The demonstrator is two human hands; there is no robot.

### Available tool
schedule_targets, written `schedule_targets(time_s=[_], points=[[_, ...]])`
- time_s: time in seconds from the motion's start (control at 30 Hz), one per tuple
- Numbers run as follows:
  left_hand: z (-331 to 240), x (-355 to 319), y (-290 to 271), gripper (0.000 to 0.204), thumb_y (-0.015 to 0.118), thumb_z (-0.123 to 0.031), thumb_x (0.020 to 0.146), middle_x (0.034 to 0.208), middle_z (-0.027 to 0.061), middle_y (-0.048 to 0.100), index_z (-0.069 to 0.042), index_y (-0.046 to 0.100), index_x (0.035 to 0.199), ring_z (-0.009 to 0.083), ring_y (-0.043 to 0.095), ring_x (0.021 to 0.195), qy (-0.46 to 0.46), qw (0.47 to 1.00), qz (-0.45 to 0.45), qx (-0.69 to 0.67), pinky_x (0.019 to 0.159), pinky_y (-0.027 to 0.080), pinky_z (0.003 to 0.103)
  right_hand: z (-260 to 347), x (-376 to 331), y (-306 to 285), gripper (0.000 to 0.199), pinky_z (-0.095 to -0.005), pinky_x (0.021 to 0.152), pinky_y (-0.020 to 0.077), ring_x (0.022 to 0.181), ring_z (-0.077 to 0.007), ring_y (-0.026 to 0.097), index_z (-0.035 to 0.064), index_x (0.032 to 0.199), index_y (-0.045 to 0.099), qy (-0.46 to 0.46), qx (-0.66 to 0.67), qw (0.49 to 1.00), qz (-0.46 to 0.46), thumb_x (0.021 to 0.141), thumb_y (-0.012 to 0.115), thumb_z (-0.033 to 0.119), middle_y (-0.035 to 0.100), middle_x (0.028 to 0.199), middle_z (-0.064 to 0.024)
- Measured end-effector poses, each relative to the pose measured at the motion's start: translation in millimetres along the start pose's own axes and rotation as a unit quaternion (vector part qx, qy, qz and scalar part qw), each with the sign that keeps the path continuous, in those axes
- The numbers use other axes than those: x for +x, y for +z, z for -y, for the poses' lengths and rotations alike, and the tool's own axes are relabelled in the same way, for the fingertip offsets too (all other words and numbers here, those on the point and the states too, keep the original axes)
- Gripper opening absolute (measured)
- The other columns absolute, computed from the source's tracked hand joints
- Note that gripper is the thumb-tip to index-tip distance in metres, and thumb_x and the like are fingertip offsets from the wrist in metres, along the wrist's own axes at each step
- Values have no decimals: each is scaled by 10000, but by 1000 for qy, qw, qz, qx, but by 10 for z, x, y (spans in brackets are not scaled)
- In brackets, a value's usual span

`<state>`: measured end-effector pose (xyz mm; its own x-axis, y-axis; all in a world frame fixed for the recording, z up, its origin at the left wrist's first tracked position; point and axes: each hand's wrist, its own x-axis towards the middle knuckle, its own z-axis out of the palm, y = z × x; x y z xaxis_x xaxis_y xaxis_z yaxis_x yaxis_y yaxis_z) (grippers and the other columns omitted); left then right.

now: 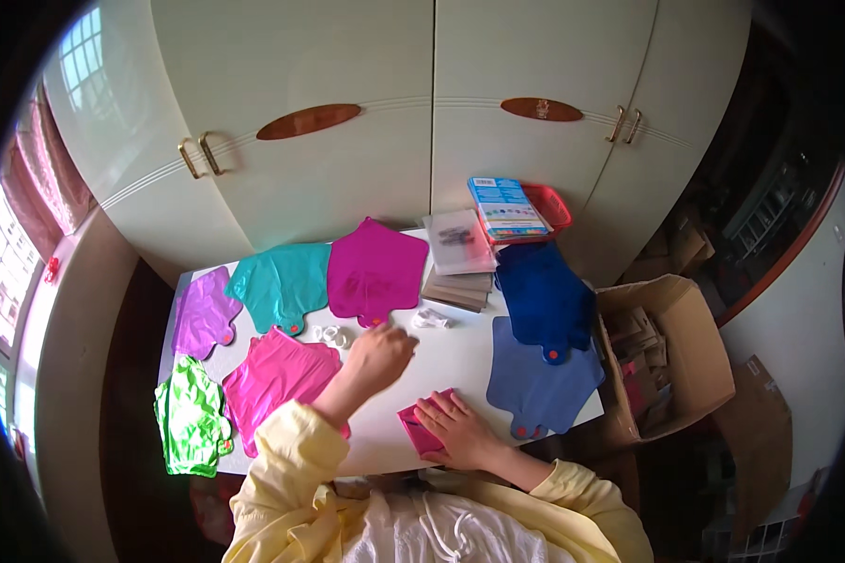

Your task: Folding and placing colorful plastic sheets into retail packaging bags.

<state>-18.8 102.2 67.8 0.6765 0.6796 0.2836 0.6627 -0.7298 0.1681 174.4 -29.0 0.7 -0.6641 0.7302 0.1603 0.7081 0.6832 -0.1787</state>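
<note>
My left hand (382, 359) hovers over the middle of the table with its fingers pinched together. Whatever it may hold is too small or hidden to make out. Flat on a small folded pink foil piece (424, 434) near the front edge lies my right hand (458, 432), fingers stretched out. Just beyond the left hand is a flat magenta foil piece (376, 272) with a rounded tab and red dot. A pink foil piece (277, 380) lies beside my left forearm. White coiled ribbon (331, 336) and a small white bundle (431, 319) rest near the left hand.
Purple (205, 312), teal (282, 281) and green (192, 418) foil pieces lie left; dark blue (546, 298) and grey-blue (546, 380) ones lie right. Clear sleeves (458, 242), blue packs (507, 206) and a red basket (559, 208) stand behind. A cardboard box (695, 361) adjoins the table's right side.
</note>
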Motion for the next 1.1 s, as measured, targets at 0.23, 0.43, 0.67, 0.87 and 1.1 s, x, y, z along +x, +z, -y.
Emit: schedule_targets(time_s=[0.23, 0.43, 0.67, 0.87, 1.1], points=[[258, 583, 608, 75, 610, -144, 768, 842, 45, 596, -103, 648, 818, 231, 575, 899, 14, 999, -16, 45, 740, 471, 389, -20, -65, -48, 746, -477, 1126, 219, 1356, -327, 323, 32, 1374, 407, 51, 22, 998, -23, 847, 534, 545, 394, 1436, -151], [444, 699, 934, 139, 627, -119, 748, 820, 57, 622, -84, 665, 878, 252, 591, 880, 47, 998, -29, -19, 765, 487, 391, -33, -77, -44, 738, -477, 1126, 221, 1347, -323, 339, 38, 1362, 422, 57, 52, 996, -44, 832, 566, 531, 401, 1431, -149], [327, 911, 589, 132, 690, -125, 736, 799, 83, 635, -52, 670, 845, 273, 612, 827, 4, 992, 5, -126, 738, 506, 388, -45, -73, -77, 733, -473, 1131, 207, 1346, -324, 337, 30, 1367, 416, 61, 46, 997, -23, 843, 553, 524, 403, 1428, -152], [320, 1203, 694, 82, 611, -155, 789, 817, 60, 597, -99, 659, 755, 254, 596, 862, 83, 996, -1, -19, 742, 481, 391, -44, -78, -86, 744, -477, 1126, 209, 1339, -327, 345, 24, 1375, 406, 49, 53, 997, -42, 854, 524, 541, 403, 1427, -157], [183, 1299, 754, 104, 562, -136, 780, 850, 43, 586, -107, 644, 722, 216, 582, 911, 117, 989, 26, 91, 770, 454, 362, -54, -93, -61, 751, -479, 1120, 220, 1340, -322, 344, 26, 1372, 410, 53, 37, 997, -38, 848, 523, 552, 405, 1426, -146]])
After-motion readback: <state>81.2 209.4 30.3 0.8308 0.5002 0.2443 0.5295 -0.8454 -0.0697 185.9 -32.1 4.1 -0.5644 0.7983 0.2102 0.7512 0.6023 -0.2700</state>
